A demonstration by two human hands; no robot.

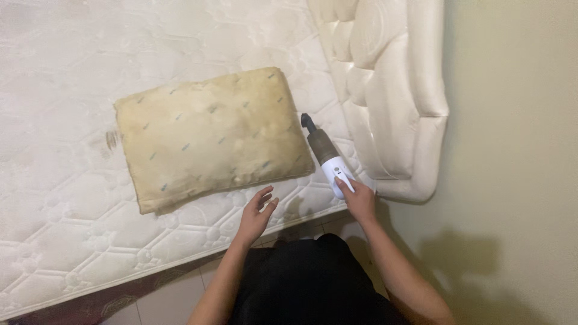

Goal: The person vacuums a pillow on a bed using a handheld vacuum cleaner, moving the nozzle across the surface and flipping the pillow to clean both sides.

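1. Pillow [211,137]: uncovered, yellowed and stained, with small blue-grey dashes across its ticking. It lies flat and slightly askew on the mattress; we take it as our landmark.
2. Handheld vacuum [326,154]: white body, translucent brownish dust cup, dark narrow nozzle. It sits just right of the pillow's right edge, nozzle pointing away from us toward the pillow's far right corner, close to that edge; we cannot tell whether it touches.
3. Right hand [359,197]: closed around the vacuum's white handle, thumb laid on top of the body, to the right of the pillow's near right corner.
4. Left hand [257,212]: holding nothing, fingers spread and loosely curled, hovering just below the pillow's near edge.
5. Mattress [72,198]: bare, white, quilted, under the pillow.
6. Headboard [391,90]: cream, tufted, right of the pillow, against a plain wall [518,120].
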